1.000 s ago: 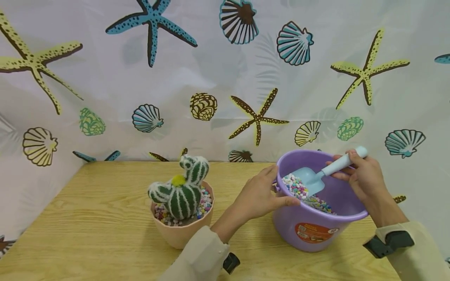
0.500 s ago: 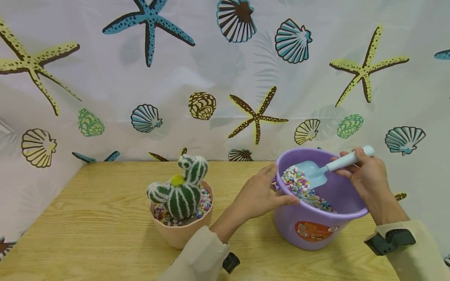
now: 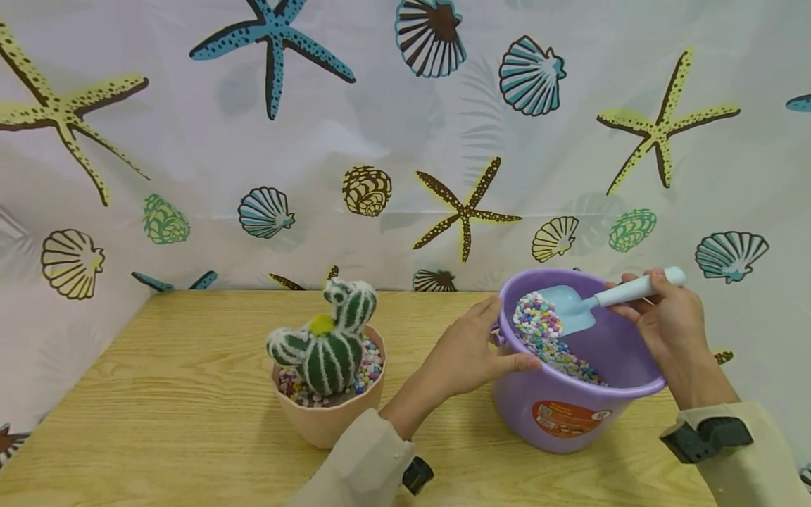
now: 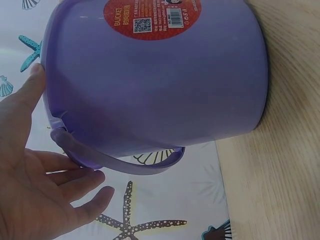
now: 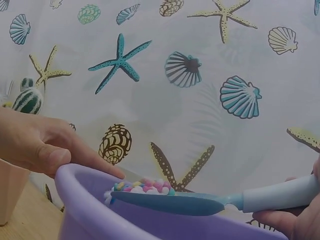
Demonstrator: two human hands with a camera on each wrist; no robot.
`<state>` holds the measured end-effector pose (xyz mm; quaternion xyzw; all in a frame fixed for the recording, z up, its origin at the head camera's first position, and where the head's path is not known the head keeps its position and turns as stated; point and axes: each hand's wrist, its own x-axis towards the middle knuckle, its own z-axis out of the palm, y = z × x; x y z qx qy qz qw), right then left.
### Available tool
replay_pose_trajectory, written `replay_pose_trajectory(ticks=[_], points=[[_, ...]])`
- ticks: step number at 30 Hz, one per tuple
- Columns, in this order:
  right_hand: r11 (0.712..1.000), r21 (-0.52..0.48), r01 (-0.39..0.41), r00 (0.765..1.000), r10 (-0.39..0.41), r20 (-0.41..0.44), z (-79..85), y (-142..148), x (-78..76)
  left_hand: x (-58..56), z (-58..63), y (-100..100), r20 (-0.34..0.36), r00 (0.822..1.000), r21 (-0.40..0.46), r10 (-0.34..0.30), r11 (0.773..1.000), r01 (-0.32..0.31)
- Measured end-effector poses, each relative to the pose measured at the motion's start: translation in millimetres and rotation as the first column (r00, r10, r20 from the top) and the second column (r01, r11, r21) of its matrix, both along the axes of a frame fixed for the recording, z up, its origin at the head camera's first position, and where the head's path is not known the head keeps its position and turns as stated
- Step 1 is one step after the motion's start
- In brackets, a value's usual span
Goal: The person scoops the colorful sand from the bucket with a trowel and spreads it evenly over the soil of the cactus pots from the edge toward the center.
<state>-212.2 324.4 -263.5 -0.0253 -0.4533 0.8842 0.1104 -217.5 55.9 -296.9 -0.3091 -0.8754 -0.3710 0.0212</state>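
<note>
My right hand [image 3: 674,320] grips the pale handle of a light blue hand trowel [image 3: 567,308] above the purple bucket [image 3: 586,410]. Small multicoloured pebbles [image 5: 147,187] are heaped on the trowel's blade, which lies nearly level in the right wrist view. More loose pebbles [image 3: 564,359] lie in the bucket's left part. At the bucket's left rim, my left hand [image 3: 465,348] rests spread, thumb along the near side and fingers towards the far side. The left wrist view shows its thumb [image 4: 35,82] touching the rim, the other fingers loosely extended by the bucket's handle [image 4: 117,162].
Left of the bucket, a peach-coloured pot [image 3: 329,422] holds a knitted-looking green cactus [image 3: 332,359] with a yellow tuft, amid coloured pebbles. Both stand on a wood-grain table [image 3: 171,394]. A white cloth [image 3: 393,127] printed with starfish and shells hangs behind.
My right hand and the trowel have moved slightly to the right. The trowel's blade has levelled, and its heap of pebbles shows more fully. My left hand stays at the rim.
</note>
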Motion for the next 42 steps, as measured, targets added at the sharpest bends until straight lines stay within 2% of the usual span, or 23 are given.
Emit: replay_pose_trajectory(ticks=[6,13,26,37,42], points=[[0.987,-0.155,-0.049,0.998,0.042,-0.048,-3.0,5,0.2,-0.1,-1.7,1,-0.007,1.0,0.005,-0.002,1.0,0.002],[0.969,-0.243,-0.053,0.998,0.042,-0.05,-3.6,8,0.1,0.3,-3.5,1,0.007,1.0,0.017,0.002,1.0,-0.002],[0.974,-0.224,-0.031,1.0,0.029,-0.011,-2.0,7,1.3,1.7,-4.8,0,0.054,0.998,0.062,-0.016,0.998,0.013],[0.964,-0.265,0.007,1.0,-0.005,0.007,-0.3,6,0.1,1.7,-4.1,-8,0.061,0.997,0.097,-0.057,0.994,0.051],[0.955,-0.297,0.005,1.0,0.004,0.029,-1.6,6,4.7,4.5,-4.9,-12,0.045,0.998,0.12,-0.039,0.992,0.033]])
